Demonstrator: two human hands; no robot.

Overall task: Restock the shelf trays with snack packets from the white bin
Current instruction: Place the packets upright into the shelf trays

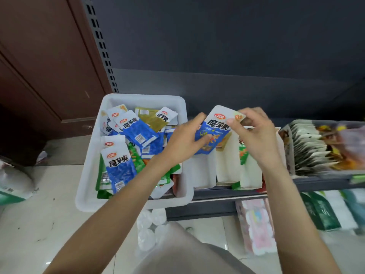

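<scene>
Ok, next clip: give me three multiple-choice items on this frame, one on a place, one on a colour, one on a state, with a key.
1. Where does the white bin sit?
A. left of the shelf trays
B. right of them
C. on the floor

2. The lower half of the held packet is mainly:
A. red
B. blue
C. black

3. The packet is held by:
A. left hand only
B. right hand only
C. both hands

Key: 1 A, the bin stands left of the white trays. 2 B, blue under a white top. 3 C, left hand grips its lower edge, right hand pinches its top corner.

Blue-white snack packet [214, 129] upright above white shelf trays [227, 171], beside packet-filled white bin [88, 175].
</scene>
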